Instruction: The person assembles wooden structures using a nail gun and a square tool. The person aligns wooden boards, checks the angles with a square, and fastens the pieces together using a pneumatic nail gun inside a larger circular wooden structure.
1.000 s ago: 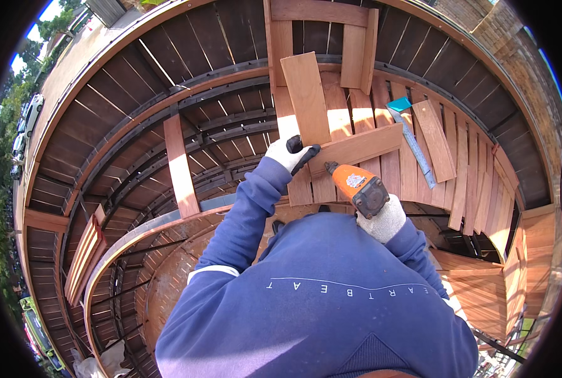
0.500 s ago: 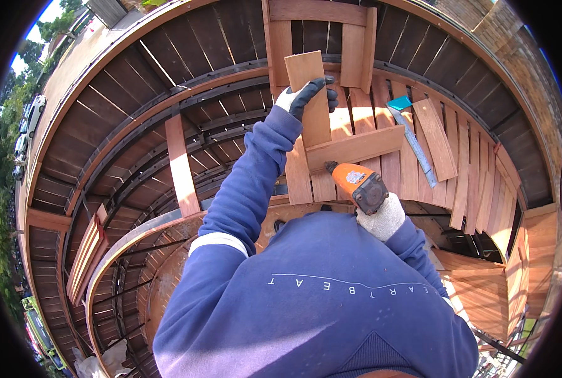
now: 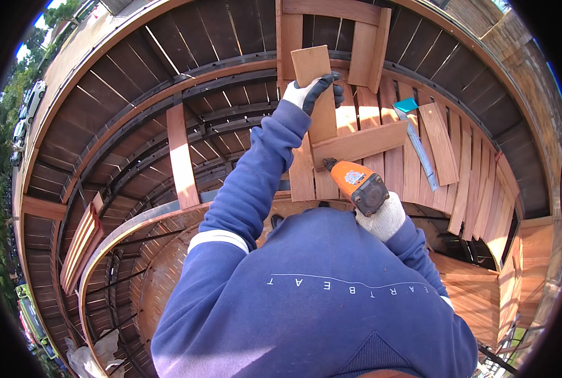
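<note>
My left hand (image 3: 318,93), in a white glove with dark-coated fingers, is closed around a plain wooden board (image 3: 323,120). The lower end of this board meets a second wooden board (image 3: 364,141), which lies slanting crosswise. With my right hand (image 3: 383,218), in a pale glove, I grip an orange nail gun (image 3: 355,181) with a black cap. Its dark nose points up and left, close to the lower edge of the crosswise board; whether they touch I cannot tell. The tool's handle is hidden beneath its body.
A metal try square (image 3: 421,154) with a teal handle lies on the slatted bench (image 3: 391,167), beside a loose board (image 3: 438,145). Stacked slats (image 3: 82,246) lean at the left. A single plank (image 3: 181,157) spans the dark metal frame. A wooden backrest frame (image 3: 332,9) stands beyond my left hand.
The view has shifted slightly, so the bench, boards and my left hand appear a little farther right. The nail gun stays nearly in place in the picture. Both grips are unchanged.
</note>
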`<state>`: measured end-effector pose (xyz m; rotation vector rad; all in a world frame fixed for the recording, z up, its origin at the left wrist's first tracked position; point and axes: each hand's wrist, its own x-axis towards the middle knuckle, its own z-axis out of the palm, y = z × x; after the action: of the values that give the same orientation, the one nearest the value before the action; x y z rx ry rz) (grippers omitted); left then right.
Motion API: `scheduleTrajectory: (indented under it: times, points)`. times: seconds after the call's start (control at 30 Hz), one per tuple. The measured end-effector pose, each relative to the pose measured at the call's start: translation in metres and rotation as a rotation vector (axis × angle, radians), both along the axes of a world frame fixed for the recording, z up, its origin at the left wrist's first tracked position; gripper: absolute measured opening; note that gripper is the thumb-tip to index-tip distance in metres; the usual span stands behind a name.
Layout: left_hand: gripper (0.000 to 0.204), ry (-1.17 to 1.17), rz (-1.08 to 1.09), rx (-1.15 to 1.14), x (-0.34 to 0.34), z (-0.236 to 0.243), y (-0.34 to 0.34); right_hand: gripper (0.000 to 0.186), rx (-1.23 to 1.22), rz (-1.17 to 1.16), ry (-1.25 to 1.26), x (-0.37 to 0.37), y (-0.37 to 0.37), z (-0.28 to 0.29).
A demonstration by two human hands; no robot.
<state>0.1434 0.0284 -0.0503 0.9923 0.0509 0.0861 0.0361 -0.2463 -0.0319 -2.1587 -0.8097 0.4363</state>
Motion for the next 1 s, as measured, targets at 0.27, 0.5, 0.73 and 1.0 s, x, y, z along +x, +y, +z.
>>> scheduleTrajectory:
  times: [0.27, 0.5, 0.73, 1.0]
  points:
    - [0.039, 0.015, -0.012, -0.014, 0.003, -0.003, 0.001, 0.032, -0.026, 0.011, -0.075, 0.002, 0.002, -0.006]
    - [0.04, -0.006, -0.033, -0.022, 0.005, -0.007, 0.003, 0.033, -0.055, -0.043, 0.1, -0.002, 0.001, 0.005]
    - [0.041, 0.018, -0.006, -0.012, 0.009, -0.007, 0.005, 0.034, -0.017, 0.068, -0.109, -0.003, 0.0, 0.002]
    - [0.04, 0.014, 0.003, 0.005, 0.009, -0.008, 0.004, 0.033, -0.04, 0.019, -0.034, 0.001, 0.008, -0.004]
